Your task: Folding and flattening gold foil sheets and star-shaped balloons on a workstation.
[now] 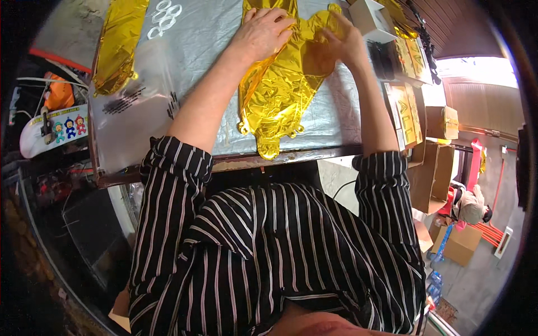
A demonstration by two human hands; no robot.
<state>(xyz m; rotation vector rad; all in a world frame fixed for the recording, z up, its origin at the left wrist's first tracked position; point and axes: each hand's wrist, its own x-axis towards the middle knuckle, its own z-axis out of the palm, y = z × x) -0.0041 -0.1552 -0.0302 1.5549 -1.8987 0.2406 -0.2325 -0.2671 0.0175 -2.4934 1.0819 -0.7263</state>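
A flat, uninflated gold foil balloon (280, 84) lies creased on the table, its rounded tabbed end reaching the near edge. My left hand (262, 33) rests on its upper left part, fingers apart and bent over the foil. On the right side of the same foil, my right hand (348, 46) has its thumb and fingers apart; the fingertips are slightly smeared and touch or hover just over the gold. Whether there is one layer or several under my hands, I cannot tell.
Another gold foil piece (120, 47) lies at the far left beside clear plastic bags (137, 106). White rings (165, 19) sit behind the bags. A white open box (371, 21) and printed cartons (404, 112) line the right side. Cardboard boxes (434, 176) stand beyond the table's right edge.
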